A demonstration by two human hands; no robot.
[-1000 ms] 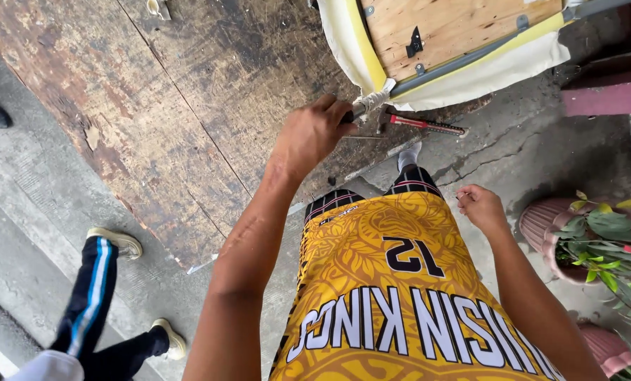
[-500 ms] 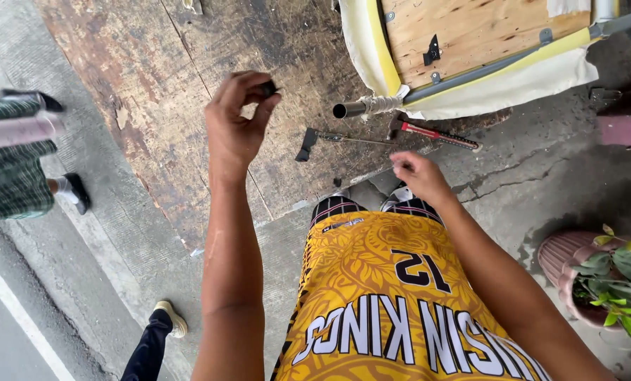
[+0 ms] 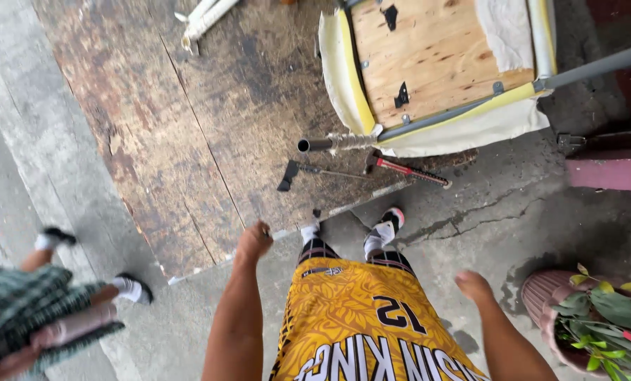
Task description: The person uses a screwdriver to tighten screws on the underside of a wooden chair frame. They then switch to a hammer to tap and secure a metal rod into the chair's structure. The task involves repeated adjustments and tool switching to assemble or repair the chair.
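Hanging at lower centre: left hand curled closed, empty; right hand loosely open; hammer lying above, apart.

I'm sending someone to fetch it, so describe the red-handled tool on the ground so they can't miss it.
Find the overturned chair seat, bare plywood underside up, on the worn wooden board. Just below its padded edge, where board meets cracked concrete, lies the red-handled tool. Unlike the dark, thin-shafted tool to its left, it has a bright red grip.
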